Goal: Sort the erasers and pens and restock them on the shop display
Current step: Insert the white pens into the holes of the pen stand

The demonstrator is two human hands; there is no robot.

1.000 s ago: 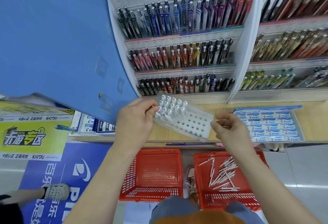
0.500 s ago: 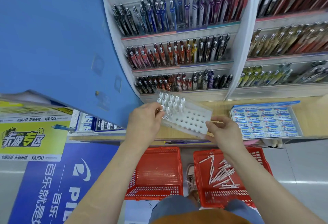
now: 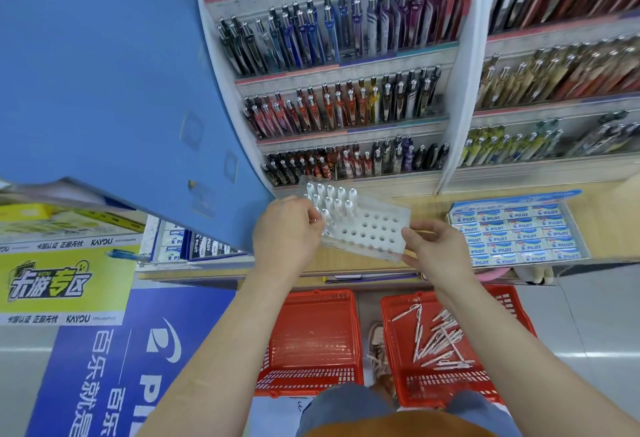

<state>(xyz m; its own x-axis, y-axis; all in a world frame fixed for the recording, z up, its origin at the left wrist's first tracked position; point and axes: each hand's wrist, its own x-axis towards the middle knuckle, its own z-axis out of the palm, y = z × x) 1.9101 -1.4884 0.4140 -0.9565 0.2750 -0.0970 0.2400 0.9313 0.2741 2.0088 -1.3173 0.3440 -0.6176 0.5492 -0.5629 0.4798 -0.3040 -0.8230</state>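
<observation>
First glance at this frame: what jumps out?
Centre frame, the left hand and right hand hold a clear plastic tray with round holes, with upright white pens standing in its far-left rows. Below on the floor sit a red plastic basket and a second red basket holding loose white pens. Above, tiered racks of dark pens fill the shelves.

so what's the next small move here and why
Probably let the right hand go of the pen tray and reach down to the right red basket for another loose white pen. Most holes in the tray are unfilled, only the far-left rows hold pens, and the left hand grips the tray's other end.
</observation>
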